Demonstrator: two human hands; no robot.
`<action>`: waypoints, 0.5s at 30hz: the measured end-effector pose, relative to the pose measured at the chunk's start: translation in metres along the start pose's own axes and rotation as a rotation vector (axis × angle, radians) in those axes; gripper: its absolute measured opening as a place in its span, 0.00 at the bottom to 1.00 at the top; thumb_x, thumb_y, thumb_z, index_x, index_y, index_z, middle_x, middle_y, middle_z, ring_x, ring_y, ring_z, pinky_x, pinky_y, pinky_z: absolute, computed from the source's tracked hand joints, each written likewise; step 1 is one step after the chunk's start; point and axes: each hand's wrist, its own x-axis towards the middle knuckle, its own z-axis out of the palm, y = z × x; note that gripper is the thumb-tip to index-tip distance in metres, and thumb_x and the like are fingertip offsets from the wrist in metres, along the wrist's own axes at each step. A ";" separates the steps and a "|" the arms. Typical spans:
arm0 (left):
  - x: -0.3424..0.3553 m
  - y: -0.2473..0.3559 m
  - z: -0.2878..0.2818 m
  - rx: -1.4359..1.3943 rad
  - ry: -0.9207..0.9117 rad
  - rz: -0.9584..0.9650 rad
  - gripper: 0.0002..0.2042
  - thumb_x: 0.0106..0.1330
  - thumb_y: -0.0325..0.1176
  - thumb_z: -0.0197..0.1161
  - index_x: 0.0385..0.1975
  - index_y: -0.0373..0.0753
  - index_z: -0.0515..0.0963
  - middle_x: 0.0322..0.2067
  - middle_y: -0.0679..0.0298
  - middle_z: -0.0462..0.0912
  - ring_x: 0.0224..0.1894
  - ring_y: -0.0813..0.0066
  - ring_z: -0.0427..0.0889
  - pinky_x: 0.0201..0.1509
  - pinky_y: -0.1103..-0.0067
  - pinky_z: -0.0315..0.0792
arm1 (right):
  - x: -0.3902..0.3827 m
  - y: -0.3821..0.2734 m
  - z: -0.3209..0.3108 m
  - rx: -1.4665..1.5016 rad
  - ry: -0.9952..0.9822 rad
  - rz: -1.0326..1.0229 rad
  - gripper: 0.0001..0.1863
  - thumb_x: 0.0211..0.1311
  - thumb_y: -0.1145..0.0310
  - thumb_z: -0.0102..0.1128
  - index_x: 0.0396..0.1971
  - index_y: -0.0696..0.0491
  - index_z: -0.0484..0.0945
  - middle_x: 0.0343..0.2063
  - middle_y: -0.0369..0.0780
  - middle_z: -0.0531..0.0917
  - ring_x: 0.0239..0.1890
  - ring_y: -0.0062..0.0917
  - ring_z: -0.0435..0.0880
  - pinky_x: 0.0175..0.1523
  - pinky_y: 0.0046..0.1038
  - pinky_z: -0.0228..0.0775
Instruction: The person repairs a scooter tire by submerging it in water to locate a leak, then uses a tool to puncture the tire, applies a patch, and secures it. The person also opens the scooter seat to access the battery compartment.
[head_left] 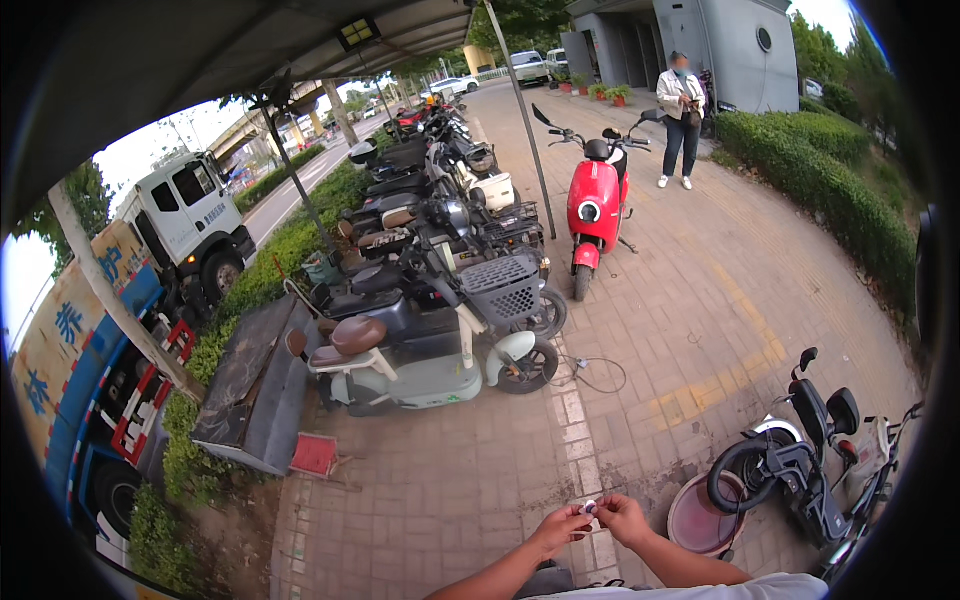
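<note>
My left hand (562, 527) and my right hand (618, 519) meet at the bottom centre, both closed with fingertips pinched on a small silvery object (590, 507), too small to make out clearly. Just right of them a pinkish basin (688, 522) sits on the paving, with a dark wheel (738, 480) at its rim. That wheel is beside a scooter (812, 505) leaning over at the lower right, partly cut off by the view's edge.
Parked scooters (420, 385) line the left, beside a grey metal box (240, 400) and red stool (314, 454). A loose cable (605, 385) lies ahead. Beyond stand a red scooter (590, 210), a person (682, 115) and a hedge (790, 170). A truck (195, 215) occupies the road.
</note>
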 end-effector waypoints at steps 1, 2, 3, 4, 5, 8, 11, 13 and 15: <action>-0.002 0.008 -0.015 0.004 0.044 0.030 0.09 0.67 0.37 0.65 0.43 0.45 0.77 0.39 0.73 0.81 0.44 0.82 0.78 0.48 0.78 0.70 | 0.009 -0.012 0.016 -0.047 -0.029 -0.001 0.03 0.63 0.75 0.63 0.35 0.58 0.80 0.27 0.35 0.82 0.26 0.15 0.77 0.31 0.19 0.70; -0.005 0.014 -0.028 0.011 0.086 0.054 0.08 0.67 0.37 0.65 0.42 0.45 0.78 0.39 0.73 0.81 0.43 0.81 0.78 0.48 0.78 0.71 | 0.015 -0.022 0.030 -0.091 -0.054 0.001 0.03 0.63 0.75 0.62 0.35 0.58 0.80 0.28 0.35 0.83 0.26 0.15 0.77 0.32 0.19 0.70; -0.007 0.024 -0.038 -0.039 0.123 0.082 0.06 0.67 0.35 0.65 0.40 0.44 0.78 0.38 0.72 0.82 0.42 0.81 0.80 0.46 0.79 0.72 | 0.021 -0.029 0.042 -0.144 -0.076 -0.014 0.06 0.66 0.72 0.61 0.37 0.59 0.81 0.30 0.36 0.84 0.30 0.15 0.79 0.35 0.20 0.72; -0.009 0.033 -0.048 -0.051 0.120 0.117 0.06 0.67 0.34 0.65 0.40 0.43 0.78 0.37 0.71 0.82 0.41 0.80 0.80 0.46 0.79 0.72 | 0.027 -0.038 0.049 -0.221 -0.138 -0.029 0.08 0.67 0.70 0.60 0.40 0.59 0.81 0.31 0.37 0.84 0.32 0.17 0.80 0.38 0.22 0.73; -0.012 0.041 -0.059 -0.064 0.122 0.157 0.06 0.67 0.34 0.64 0.40 0.43 0.78 0.37 0.71 0.82 0.41 0.80 0.80 0.45 0.79 0.73 | 0.034 -0.048 0.053 -0.298 -0.206 -0.045 0.10 0.68 0.67 0.60 0.42 0.59 0.81 0.33 0.38 0.85 0.34 0.20 0.82 0.40 0.24 0.74; -0.020 0.055 -0.099 -0.107 0.195 0.231 0.06 0.66 0.31 0.66 0.39 0.42 0.77 0.34 0.68 0.83 0.38 0.78 0.83 0.43 0.80 0.74 | 0.058 -0.132 0.035 -0.865 -0.456 -0.281 0.22 0.72 0.53 0.53 0.50 0.56 0.81 0.41 0.45 0.86 0.45 0.35 0.83 0.52 0.32 0.74; -0.047 0.050 -0.149 -0.158 0.397 0.265 0.06 0.64 0.29 0.68 0.36 0.40 0.78 0.34 0.65 0.85 0.38 0.76 0.84 0.42 0.79 0.74 | 0.071 -0.288 0.020 -0.871 -0.483 -0.361 0.31 0.73 0.43 0.46 0.51 0.58 0.79 0.47 0.48 0.84 0.52 0.36 0.81 0.58 0.33 0.71; -0.060 0.045 -0.169 -0.173 0.500 0.249 0.05 0.64 0.29 0.68 0.35 0.40 0.78 0.34 0.65 0.85 0.38 0.76 0.84 0.42 0.79 0.74 | 0.053 -0.372 0.019 -0.473 -0.463 -0.792 0.36 0.73 0.39 0.41 0.54 0.60 0.77 0.52 0.46 0.81 0.55 0.35 0.80 0.60 0.37 0.69; -0.054 0.058 -0.180 -0.163 0.536 0.263 0.05 0.63 0.29 0.68 0.34 0.40 0.78 0.35 0.65 0.85 0.38 0.76 0.84 0.42 0.78 0.74 | 0.032 -0.407 0.019 0.026 -0.649 -1.205 0.32 0.72 0.39 0.44 0.54 0.53 0.78 0.55 0.48 0.79 0.55 0.34 0.80 0.59 0.46 0.69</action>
